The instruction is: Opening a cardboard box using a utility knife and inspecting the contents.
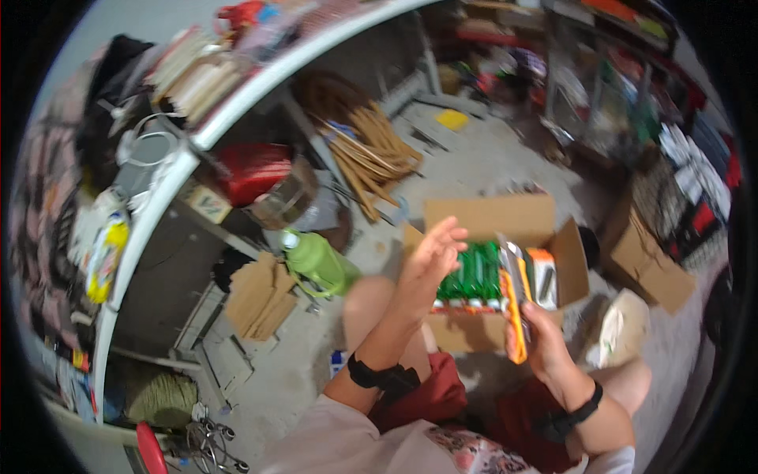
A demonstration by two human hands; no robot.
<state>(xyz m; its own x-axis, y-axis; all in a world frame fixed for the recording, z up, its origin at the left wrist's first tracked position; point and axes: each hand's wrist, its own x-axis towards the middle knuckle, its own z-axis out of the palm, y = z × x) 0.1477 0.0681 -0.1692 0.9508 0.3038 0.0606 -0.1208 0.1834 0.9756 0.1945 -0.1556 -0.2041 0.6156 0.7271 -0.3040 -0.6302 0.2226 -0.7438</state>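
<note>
In my right hand (545, 340) is a long, flat package with orange and yellow edges (516, 314), held upright over the right part of an open cardboard box (488, 213); blur hides its exact kind. My left hand (435, 255) is raised over the box's left side, its fingers apart and nothing in them. Green bottles (477, 269) with white caps lie side by side in the box. At their right, partly behind the package, sits an orange and white carton (542, 260) with a dark strip on it.
A light green jug (317, 263) and torn cardboard pieces (260, 296) are on the floor at the left. Coiled tan hose (367, 148) lies beyond. Another cardboard box (645, 255) stands at the right, by a beige bag (622, 326). A white-edged table (308, 53) curves along the left.
</note>
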